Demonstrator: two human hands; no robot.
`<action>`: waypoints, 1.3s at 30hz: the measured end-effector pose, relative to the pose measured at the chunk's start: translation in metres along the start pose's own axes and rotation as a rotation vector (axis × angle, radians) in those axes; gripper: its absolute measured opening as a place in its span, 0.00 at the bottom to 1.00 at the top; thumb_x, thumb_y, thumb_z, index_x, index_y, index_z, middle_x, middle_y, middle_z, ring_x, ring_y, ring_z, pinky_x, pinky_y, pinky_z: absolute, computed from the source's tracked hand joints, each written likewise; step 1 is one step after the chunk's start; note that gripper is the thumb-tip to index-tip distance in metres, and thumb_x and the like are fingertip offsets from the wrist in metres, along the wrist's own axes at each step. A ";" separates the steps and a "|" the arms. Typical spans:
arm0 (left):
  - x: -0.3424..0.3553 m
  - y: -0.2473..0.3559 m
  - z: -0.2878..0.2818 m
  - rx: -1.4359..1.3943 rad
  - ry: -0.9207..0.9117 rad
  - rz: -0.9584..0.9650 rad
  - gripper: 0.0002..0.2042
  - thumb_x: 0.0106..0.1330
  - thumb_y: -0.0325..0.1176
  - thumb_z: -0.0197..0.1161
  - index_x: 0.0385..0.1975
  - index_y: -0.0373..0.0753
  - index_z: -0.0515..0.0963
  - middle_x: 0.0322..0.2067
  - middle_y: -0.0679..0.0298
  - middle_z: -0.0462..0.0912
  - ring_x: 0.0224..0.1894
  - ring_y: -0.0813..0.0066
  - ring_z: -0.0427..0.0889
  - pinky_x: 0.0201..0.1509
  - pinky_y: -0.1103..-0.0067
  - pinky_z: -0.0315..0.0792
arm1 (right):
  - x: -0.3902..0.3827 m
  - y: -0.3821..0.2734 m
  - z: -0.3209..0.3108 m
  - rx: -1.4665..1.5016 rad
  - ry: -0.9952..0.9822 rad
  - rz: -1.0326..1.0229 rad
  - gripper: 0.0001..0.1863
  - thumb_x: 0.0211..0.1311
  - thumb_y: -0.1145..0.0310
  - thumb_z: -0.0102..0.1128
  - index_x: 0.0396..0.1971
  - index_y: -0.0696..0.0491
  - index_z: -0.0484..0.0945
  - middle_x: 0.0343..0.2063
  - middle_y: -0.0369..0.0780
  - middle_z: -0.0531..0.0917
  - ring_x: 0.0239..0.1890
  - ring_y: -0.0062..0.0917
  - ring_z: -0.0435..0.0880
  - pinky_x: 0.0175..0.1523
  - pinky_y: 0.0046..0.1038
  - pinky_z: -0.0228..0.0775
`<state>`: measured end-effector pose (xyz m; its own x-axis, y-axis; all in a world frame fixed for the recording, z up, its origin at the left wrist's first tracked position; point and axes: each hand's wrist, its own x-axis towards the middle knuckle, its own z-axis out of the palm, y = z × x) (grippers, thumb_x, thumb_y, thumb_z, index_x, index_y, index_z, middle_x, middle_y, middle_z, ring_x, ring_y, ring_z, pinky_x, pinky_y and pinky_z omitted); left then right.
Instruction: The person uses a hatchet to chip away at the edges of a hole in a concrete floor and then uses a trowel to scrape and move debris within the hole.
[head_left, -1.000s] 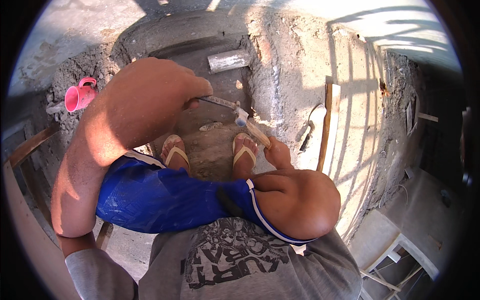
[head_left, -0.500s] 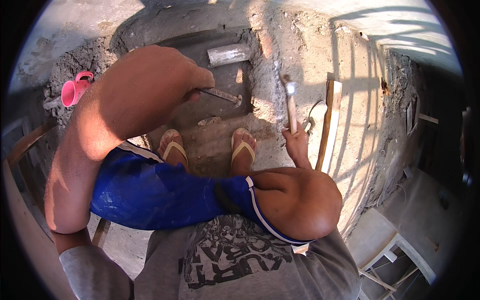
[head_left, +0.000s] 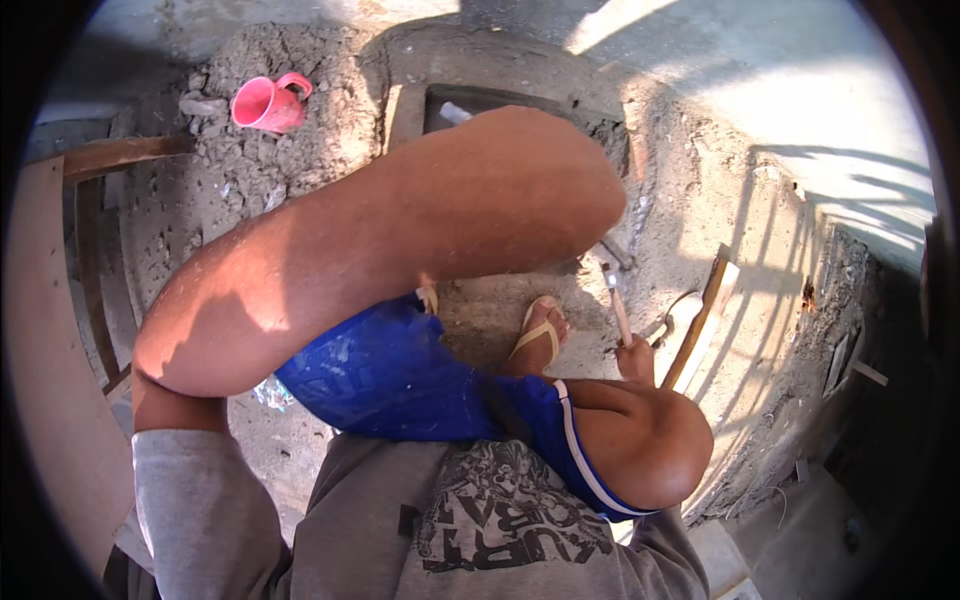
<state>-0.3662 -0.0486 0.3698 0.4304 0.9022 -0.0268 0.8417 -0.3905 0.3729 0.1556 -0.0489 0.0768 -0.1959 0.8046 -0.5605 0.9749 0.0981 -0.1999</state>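
Observation:
My left forearm stretches across the view, and my left hand [head_left: 582,190] is closed at its end; its fingers are hidden behind the back of the hand. Beside it a metal chisel [head_left: 618,252] shows only its flattened end; in the earlier frame it is a ribbed rod in this hand. My right hand [head_left: 635,358] is wrapped round the wooden handle of a hammer [head_left: 619,312]. The hammer's head is close to the chisel's end; I cannot tell whether they touch. A rounded, trowel-like blade [head_left: 684,312] lies just right of my right hand.
A wooden strip [head_left: 705,318] lies right of the blade. A pale pipe [head_left: 455,112] shows in a recess, partly behind my arm. A pink mug [head_left: 268,106] rests on rubble [head_left: 335,125] at far left. My sandalled foot [head_left: 540,335] stands below the work spot.
My left hand has moved right with the chisel, bringing it near the hammer. The view has shifted, so the mug and recess appear elsewhere. My right hand still grips the hammer.

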 end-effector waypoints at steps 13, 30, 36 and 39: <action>-0.016 0.001 0.011 -0.097 -0.046 -0.057 0.04 0.62 0.30 0.65 0.33 0.38 0.83 0.25 0.53 0.82 0.34 0.53 0.85 0.38 0.62 0.75 | 0.014 -0.084 -0.057 0.356 0.585 -0.470 0.03 0.61 0.75 0.64 0.33 0.56 0.80 0.18 0.38 0.79 0.20 0.24 0.79 0.29 0.28 0.72; -0.017 0.003 0.012 -0.014 -0.022 -0.020 0.04 0.62 0.29 0.64 0.34 0.40 0.83 0.26 0.53 0.83 0.35 0.51 0.85 0.39 0.61 0.76 | -0.003 -0.183 -0.108 0.477 0.541 -0.486 0.01 0.66 0.78 0.61 0.36 0.56 0.79 0.22 0.31 0.75 0.24 0.17 0.73 0.30 0.23 0.65; -0.014 -0.001 0.003 -0.047 -0.028 -0.095 0.03 0.61 0.28 0.63 0.32 0.40 0.82 0.25 0.54 0.83 0.35 0.52 0.85 0.39 0.61 0.76 | -0.025 0.036 0.048 -0.189 -0.048 0.298 0.14 0.57 0.66 0.60 0.41 0.56 0.83 0.37 0.52 0.87 0.43 0.50 0.86 0.50 0.47 0.77; -0.025 -0.001 0.018 -0.042 0.006 0.019 0.03 0.60 0.27 0.62 0.33 0.40 0.81 0.27 0.55 0.83 0.36 0.52 0.85 0.39 0.62 0.77 | -0.037 -0.004 0.063 -0.004 -0.154 0.297 0.16 0.56 0.64 0.62 0.41 0.56 0.83 0.38 0.52 0.87 0.44 0.49 0.86 0.52 0.46 0.77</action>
<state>-0.3716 -0.0737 0.3536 0.4441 0.8959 -0.0140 0.8191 -0.3996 0.4116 0.1520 -0.1161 0.0483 0.0836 0.7003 -0.7090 0.9921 -0.1252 -0.0067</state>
